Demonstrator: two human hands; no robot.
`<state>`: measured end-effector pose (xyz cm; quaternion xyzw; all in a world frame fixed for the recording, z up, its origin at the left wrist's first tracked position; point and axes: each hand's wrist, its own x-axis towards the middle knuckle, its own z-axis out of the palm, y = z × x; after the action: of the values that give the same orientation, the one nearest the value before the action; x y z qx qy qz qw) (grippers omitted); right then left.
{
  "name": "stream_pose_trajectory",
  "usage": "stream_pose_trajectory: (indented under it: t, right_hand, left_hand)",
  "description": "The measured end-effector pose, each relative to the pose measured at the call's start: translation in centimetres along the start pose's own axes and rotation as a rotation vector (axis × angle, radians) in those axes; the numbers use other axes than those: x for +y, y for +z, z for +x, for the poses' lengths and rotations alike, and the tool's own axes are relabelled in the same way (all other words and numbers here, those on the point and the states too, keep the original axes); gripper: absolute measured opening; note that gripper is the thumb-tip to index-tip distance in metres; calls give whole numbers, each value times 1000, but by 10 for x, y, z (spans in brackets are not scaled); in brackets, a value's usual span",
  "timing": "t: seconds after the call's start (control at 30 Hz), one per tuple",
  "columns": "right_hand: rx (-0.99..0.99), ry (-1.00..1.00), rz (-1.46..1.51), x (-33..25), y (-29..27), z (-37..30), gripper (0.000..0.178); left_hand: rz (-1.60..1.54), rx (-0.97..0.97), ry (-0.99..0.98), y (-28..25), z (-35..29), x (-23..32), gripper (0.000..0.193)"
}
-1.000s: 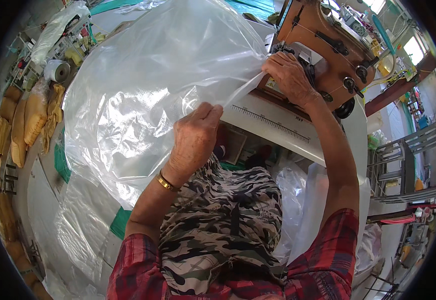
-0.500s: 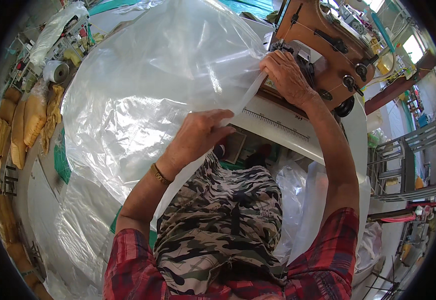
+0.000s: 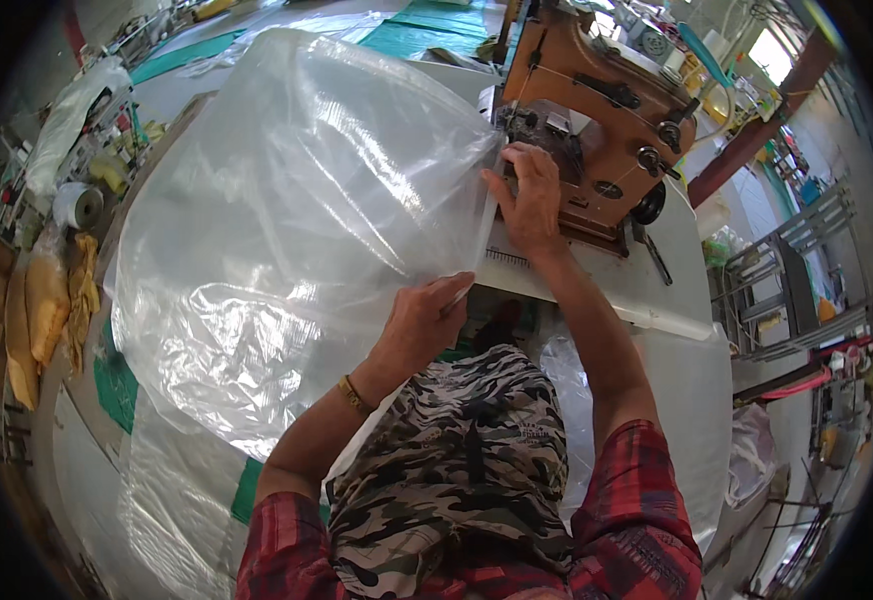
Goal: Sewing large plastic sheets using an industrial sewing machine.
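A large sheet of clear, shiny plastic spreads over the white table on the left and bulges up, its right edge running to the sewing machine. That brown industrial sewing machine stands at the upper right. Low on the sheet's edge, my left hand is closed, pinching the plastic between thumb and fingers. My right hand rests by the machine's needle area where the edge meets it. Its thumb and fingers are apart, touching the plastic. The needle itself is too small to make out.
A printed ruler scale lies along the white table's front edge. A slim metal tool lies right of the machine. More clear plastic hangs at lower left. Yellow-brown bundles stand far left; a grey metal rack is at right.
My left hand has drawn lower along the edge and its fingers have closed on the plastic. My right hand's fingers have parted near the needle area. The whole view has shifted.
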<state>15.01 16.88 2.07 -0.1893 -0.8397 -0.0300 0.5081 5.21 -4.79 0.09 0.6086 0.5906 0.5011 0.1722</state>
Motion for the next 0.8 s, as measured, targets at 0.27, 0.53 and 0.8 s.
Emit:
stream_pose_trajectory:
  t: [0.27,0.53,0.8]
  right_hand:
    - [-38,-11,-85,-6,-2,0,36]
    - [31,-56,-130,-9,-11,0,37]
    - [242,-83,-95,-21,-24,80,36]
  left_hand:
    - [-275,94,-255,4,-8,-32,32]
    - [-6,144,-30,23,-8,-40,31]
    - [-18,199,-38,27,-7,-42,30]
